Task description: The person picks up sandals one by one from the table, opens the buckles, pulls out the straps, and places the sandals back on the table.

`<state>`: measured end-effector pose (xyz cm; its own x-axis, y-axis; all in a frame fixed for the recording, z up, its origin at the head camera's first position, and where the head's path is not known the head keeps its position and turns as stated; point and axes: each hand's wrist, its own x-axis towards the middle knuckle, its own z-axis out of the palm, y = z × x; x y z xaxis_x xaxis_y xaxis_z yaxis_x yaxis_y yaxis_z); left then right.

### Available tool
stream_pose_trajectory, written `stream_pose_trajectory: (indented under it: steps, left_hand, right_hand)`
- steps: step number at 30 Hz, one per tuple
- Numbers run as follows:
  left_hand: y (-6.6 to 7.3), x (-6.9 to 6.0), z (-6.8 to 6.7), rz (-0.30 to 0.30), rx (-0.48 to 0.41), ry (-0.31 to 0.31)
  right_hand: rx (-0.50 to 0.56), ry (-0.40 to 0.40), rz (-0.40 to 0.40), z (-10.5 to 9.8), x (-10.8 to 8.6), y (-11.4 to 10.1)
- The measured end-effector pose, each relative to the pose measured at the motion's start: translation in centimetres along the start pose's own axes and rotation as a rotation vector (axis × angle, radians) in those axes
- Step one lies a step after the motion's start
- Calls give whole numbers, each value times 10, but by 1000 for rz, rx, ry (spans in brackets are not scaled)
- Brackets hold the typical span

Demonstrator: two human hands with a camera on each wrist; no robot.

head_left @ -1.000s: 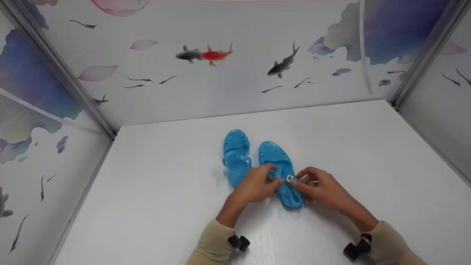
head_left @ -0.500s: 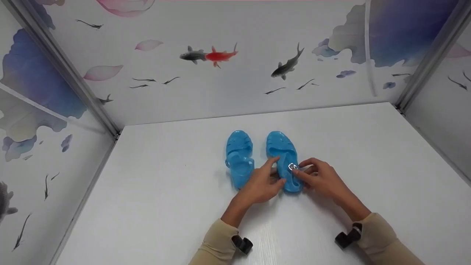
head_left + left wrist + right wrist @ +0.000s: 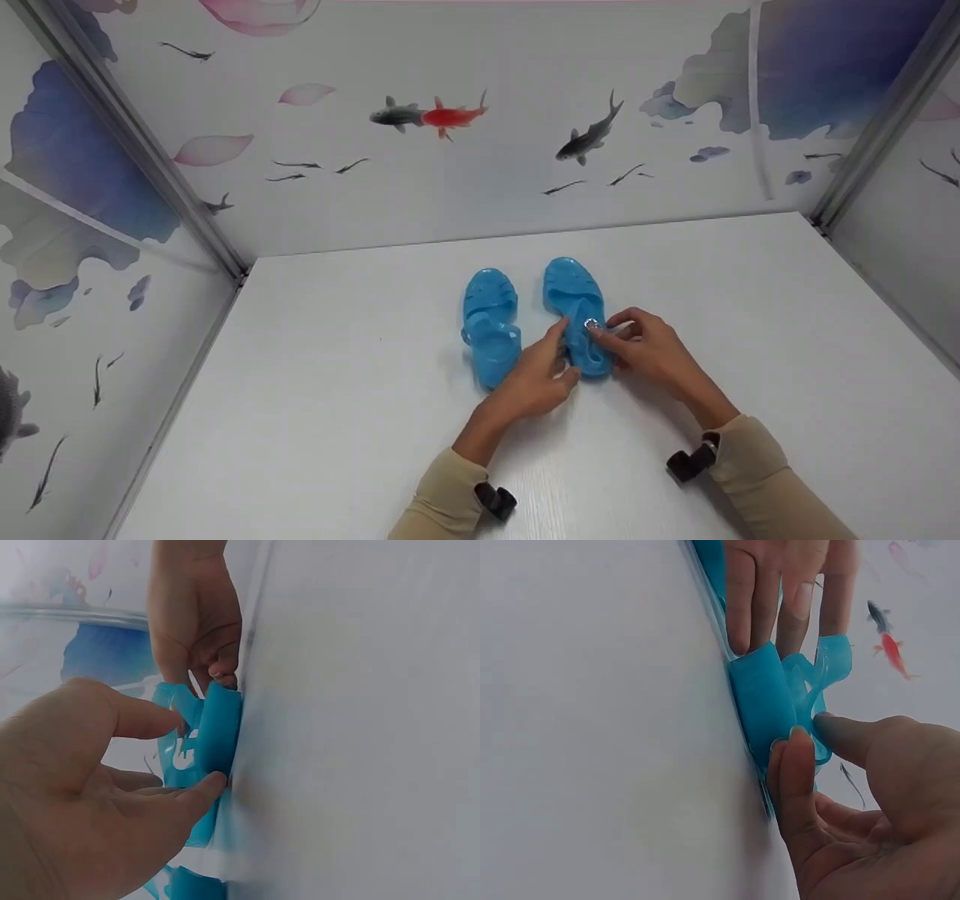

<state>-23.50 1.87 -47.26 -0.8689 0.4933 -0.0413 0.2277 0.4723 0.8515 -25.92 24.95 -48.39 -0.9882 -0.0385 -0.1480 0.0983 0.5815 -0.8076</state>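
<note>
Two blue jelly sandals lie side by side on the white table, toes pointing away. The left sandal is untouched. My left hand is at the inner side of the right sandal, its fingertips on the strap and side near the heel. With thumb and fingers, my right hand pinches the outer side at the silvery buckle. In the right wrist view, a loose strap end stands up by a left fingertip, and the right thumb presses the strap. The wrist views hide parts of the sandal behind the fingers.
The white table meets a back wall printed with fish and petals. Side panels stand at left and right, with metal posts in the corners. Beige sleeves with black wrist devices cover both forearms.
Both hands and the right sandal have moved away from me, up toward the back wall, and the sandal now stands straighter beside the other one. The camera view has shifted slightly.
</note>
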Motion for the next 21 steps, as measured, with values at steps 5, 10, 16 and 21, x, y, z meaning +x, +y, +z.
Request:
stream_pose_trajectory:
  steps: [5,10,16,21]
  left_hand:
    - [10,-7,-20,27,14,4]
    - [23,-16,-51,106,-66,102]
    - [24,-27,-87,190,-81,303]
    - [0,-34,-100,136,-5,451]
  right_hand:
    - [-52,52,-21,2,-2,-9]
    - [-90,152,-109,5,-6,-20]
    - [-25,187,-283,22,-10,-40]
    - [7,165,-406,42,-9,-62]
